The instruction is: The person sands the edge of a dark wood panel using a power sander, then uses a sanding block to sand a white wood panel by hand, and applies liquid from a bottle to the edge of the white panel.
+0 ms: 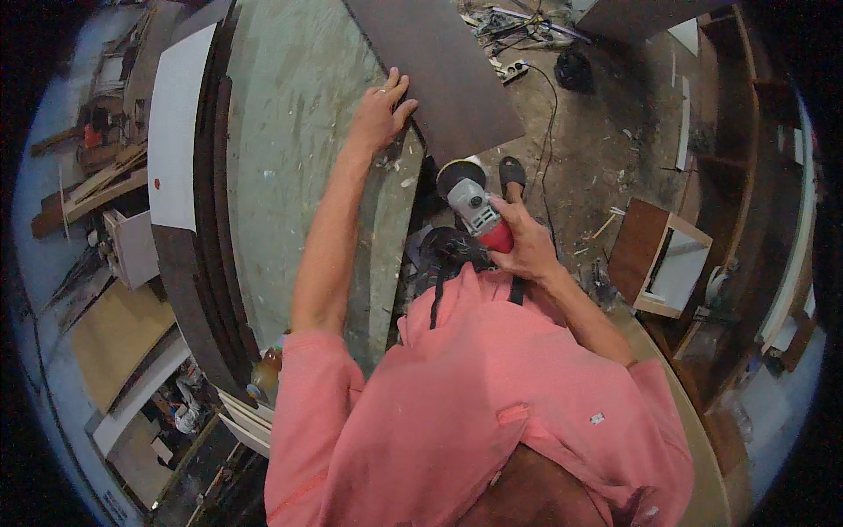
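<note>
My left hand (381, 109) lies flat on the near corner of a dark brown board (439, 70) that rests on a greenish workbench (299, 132) and juts past its edge. In my right hand (524, 243) I grip a grey and red angle grinder (474, 206) by its body. Its round disc end points toward the board's edge, a short way below it. A black cord hangs from the grinder down against my pink shirt.
A sandalled foot (512, 174) stands on the dusty floor past the grinder. A cable and power strip (512, 68) lie on the floor. A small open cabinet box (659, 256) sits at right. White panels (180, 123) and stacked boards line the left.
</note>
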`<state>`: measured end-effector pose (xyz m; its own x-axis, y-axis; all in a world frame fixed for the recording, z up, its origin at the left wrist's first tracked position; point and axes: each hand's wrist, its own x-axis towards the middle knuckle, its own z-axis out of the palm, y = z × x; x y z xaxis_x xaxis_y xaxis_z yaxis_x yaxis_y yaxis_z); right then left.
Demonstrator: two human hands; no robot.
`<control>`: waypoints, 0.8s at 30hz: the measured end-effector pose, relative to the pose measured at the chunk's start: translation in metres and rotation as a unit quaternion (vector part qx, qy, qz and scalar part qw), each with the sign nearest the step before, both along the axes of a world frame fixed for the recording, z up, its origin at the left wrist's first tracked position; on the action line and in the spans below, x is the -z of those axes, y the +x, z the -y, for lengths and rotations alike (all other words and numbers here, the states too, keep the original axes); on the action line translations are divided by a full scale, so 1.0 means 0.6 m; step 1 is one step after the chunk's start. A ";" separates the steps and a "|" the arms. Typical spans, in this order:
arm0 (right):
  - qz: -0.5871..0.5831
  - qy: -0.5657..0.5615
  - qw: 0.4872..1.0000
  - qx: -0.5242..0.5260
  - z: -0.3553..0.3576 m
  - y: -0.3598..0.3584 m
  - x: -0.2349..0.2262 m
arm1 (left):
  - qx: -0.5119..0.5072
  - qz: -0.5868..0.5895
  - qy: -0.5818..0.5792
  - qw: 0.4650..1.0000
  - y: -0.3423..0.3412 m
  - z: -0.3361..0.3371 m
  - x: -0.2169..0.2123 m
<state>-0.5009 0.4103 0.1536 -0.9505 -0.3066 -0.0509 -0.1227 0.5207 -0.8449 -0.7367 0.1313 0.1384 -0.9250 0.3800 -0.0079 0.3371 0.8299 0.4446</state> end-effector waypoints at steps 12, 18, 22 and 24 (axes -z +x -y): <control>-0.019 0.013 0.998 0.051 0.004 -0.012 -0.013 | -0.007 -0.009 0.020 1.000 0.004 0.005 0.011; 0.024 0.035 0.991 0.130 -0.052 -0.020 -0.011 | -0.007 0.013 0.012 1.000 0.004 0.004 0.010; 0.019 0.042 0.985 0.169 -0.099 -0.025 -0.014 | -0.002 0.003 0.019 1.000 0.005 0.008 0.010; 0.017 0.026 0.980 0.197 -0.125 -0.026 -0.011 | 0.006 -0.004 0.007 1.000 0.001 0.009 0.012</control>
<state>-0.5167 0.4852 0.1600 -0.9921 0.0869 -0.0903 0.1237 0.5649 -0.8158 -0.7358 0.1258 0.1310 -0.9206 0.3906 0.0055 0.3504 0.8194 0.4536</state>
